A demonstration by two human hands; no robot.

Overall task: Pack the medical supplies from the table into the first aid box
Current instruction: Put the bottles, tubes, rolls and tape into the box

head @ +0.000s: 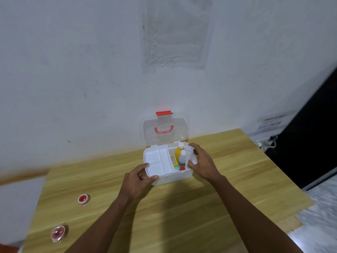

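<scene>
The first aid box [173,178] stands open on the far half of the wooden table [246,179], near the wall. Its clear lid [182,128], with a red handle and a red latch, is upright behind it. In the left part of the box lies a white tray [155,157] with compartments. In the right part we see a yellow bottle [178,152] and a white bottle with a label [182,158], both upright.

The right hand [204,161] is over the right end of the box. Its thumb and curled fingers are clamped on a slim white bottle [188,155] that stands just beside the other two. The left hand [136,179] grips the front left corner of the box, thumb on the front rim and fingers curled to the tray edge.

Two tape rolls with red sides lie well apart from the box on the left of the table, one farther [83,199] and one at the near edge [58,233].

The wall [73,70] is pale and marked, and a plastic sheet [175,33] is taped on it. At the right we see a paper sign [271,123], a dark opening [310,134] and a marbled floor [321,216].
</scene>
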